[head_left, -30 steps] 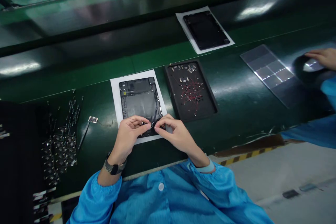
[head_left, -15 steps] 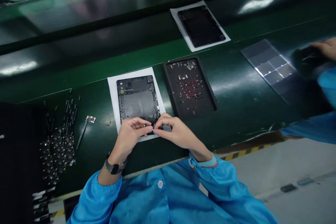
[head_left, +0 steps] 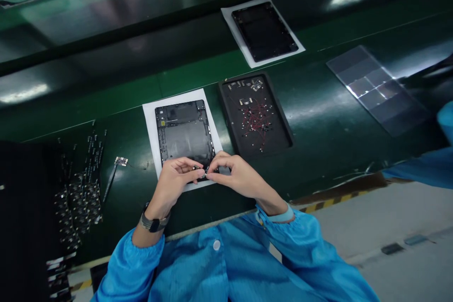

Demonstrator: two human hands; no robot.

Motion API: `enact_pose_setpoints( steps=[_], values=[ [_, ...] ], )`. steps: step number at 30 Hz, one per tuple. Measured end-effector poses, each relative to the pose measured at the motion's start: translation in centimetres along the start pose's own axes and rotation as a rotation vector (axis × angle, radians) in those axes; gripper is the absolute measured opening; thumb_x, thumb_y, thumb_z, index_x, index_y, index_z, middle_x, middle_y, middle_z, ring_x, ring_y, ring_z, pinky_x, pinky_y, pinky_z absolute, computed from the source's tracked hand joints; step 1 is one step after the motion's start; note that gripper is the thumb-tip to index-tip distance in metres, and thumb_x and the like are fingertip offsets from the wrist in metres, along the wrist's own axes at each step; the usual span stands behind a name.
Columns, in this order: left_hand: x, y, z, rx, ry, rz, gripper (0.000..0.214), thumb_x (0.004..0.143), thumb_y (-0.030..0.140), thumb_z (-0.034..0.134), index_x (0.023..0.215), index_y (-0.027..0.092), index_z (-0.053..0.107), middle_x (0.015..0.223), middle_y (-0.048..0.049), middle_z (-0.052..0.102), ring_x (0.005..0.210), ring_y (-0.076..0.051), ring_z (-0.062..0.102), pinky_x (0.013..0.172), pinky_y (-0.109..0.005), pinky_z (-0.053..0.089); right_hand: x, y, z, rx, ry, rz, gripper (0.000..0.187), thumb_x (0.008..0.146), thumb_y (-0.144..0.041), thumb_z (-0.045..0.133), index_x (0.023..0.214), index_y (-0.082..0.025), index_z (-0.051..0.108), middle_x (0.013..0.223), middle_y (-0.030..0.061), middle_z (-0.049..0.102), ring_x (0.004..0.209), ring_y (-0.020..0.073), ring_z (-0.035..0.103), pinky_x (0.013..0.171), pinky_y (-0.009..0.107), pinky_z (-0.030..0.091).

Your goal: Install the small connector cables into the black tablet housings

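A black tablet housing (head_left: pixel 184 134) lies open side up on a white sheet (head_left: pixel 151 139). Over its near edge my two hands meet at a small circuit board (head_left: pixel 202 173), mostly covered by the fingers. My left hand (head_left: pixel 177 177) pinches the board from the left, thumb on top. From the right, my right hand (head_left: pixel 233 172) has thumb and forefinger closed at the board's other side; a tiny part there is too small to make out. Right of the housing, a black tray (head_left: pixel 279 139) holds red-wired small parts (head_left: pixel 256 120) and a few little boards.
At the left lie many small boards with cables (head_left: pixel 83 193) and a single board with a dark strip (head_left: pixel 121 161). Farther back, another tablet housing (head_left: pixel 265 30) rests on white paper. Clear plastic sheets (head_left: pixel 377 89) lie at the right, near a co-worker's blue sleeve (head_left: pixel 417 165).
My hands keep nearly the same pinch over the housing's near edge. The co-worker's hand and a dark object at the right have moved out of view. The camera has shifted slightly.
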State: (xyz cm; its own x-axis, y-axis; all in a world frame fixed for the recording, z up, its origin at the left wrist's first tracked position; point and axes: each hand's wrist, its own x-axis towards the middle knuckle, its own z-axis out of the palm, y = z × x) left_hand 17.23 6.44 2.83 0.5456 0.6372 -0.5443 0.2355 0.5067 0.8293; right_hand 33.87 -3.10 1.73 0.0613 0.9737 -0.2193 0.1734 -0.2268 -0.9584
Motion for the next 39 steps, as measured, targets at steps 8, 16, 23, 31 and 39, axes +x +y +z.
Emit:
enact_pose_setpoints(
  steps=[8, 16, 23, 31, 39],
  values=[
    [0.1, 0.0, 0.0, 0.031, -0.005, 0.000, 0.016, 0.057, 0.019, 0.086, 0.070, 0.015, 0.077, 0.054, -0.0017, 0.066, 0.046, -0.012, 0.056, 0.048, -0.024, 0.046, 0.0, 0.0, 0.1, -0.022, 0.003, 0.012, 0.007, 0.082, -0.019, 0.071, 0.076, -0.021, 0.073, 0.082, 0.0027, 0.067, 0.086, 0.0194, 0.061, 0.081, 0.034, 0.049],
    [-0.5, 0.2, 0.0, 0.130, 0.110, 0.047, 0.014, 0.061, 0.022, 0.085, 0.069, 0.015, 0.077, 0.055, -0.0029, 0.067, 0.048, -0.013, 0.057, 0.048, -0.023, 0.045, -0.1, -0.3, 0.9, -0.056, 0.073, 0.024, 0.009, 0.081, -0.016, 0.069, 0.074, -0.021, 0.072, 0.079, 0.0026, 0.067, 0.083, 0.0189, 0.062, 0.077, 0.032, 0.049],
    [-0.6, 0.2, 0.0, 0.133, 0.130, 0.035, 0.013, 0.060, 0.021, 0.084, 0.068, 0.016, 0.076, 0.055, -0.0027, 0.067, 0.049, -0.013, 0.057, 0.047, -0.023, 0.045, 0.1, -0.6, 0.9, -0.063, 0.073, 0.052, 0.010, 0.080, -0.016, 0.069, 0.073, -0.022, 0.072, 0.077, 0.0022, 0.068, 0.082, 0.0188, 0.061, 0.075, 0.031, 0.049],
    [0.0, 0.0, -0.3, -0.026, 0.016, -0.026, 0.015, 0.059, 0.019, 0.085, 0.069, 0.015, 0.075, 0.056, -0.0034, 0.069, 0.047, -0.013, 0.058, 0.047, -0.024, 0.050, 0.1, 0.1, 0.9, 0.002, 0.078, 0.021, 0.007, 0.082, -0.020, 0.071, 0.075, -0.022, 0.073, 0.080, 0.0036, 0.068, 0.084, 0.0196, 0.061, 0.079, 0.034, 0.049],
    [0.1, 0.0, -0.4, -0.020, -0.010, -0.045, 0.016, 0.059, 0.021, 0.086, 0.068, 0.014, 0.075, 0.057, -0.0036, 0.070, 0.047, -0.012, 0.059, 0.047, -0.023, 0.050, 0.1, 0.3, 0.7, 0.047, 0.055, 0.013, 0.008, 0.083, -0.021, 0.071, 0.076, -0.021, 0.074, 0.080, 0.0036, 0.068, 0.083, 0.0192, 0.060, 0.078, 0.033, 0.049]
  ],
)
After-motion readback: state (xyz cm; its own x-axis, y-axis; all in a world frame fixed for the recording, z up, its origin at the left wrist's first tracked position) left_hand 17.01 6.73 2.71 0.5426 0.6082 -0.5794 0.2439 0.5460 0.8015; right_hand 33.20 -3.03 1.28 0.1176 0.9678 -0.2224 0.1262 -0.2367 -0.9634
